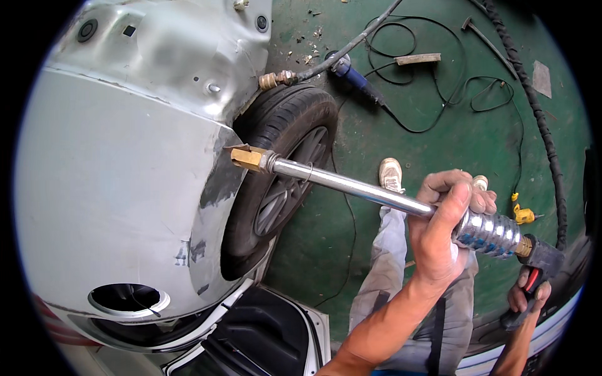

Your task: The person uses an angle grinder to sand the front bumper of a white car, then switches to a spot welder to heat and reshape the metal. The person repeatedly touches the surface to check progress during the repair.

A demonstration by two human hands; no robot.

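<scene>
A slide-hammer dent puller (357,189) with a chrome shaft, ribbed weight and brass hex tip (248,158) stretches across the middle. My left hand (444,219) is closed around the shaft, right against the ribbed sliding weight (488,234). At the lower right, my right hand (528,296) grips the puller's black pistol handle, by its red trigger (533,279). The brass tip is at the wheel arch edge of a silver-grey car panel (119,188), beside a bare, darkened patch (221,178). Whether the tip is fixed to the metal I cannot tell.
A tyre (285,116) fills the wheel arch. On the green floor (313,269) lie a blue power tool (357,81) with its cord, a hammer (492,47) and a yellow tool (523,214). A thick wrapped cable (539,119) runs down to the puller's handle. Below stands an open door (269,338).
</scene>
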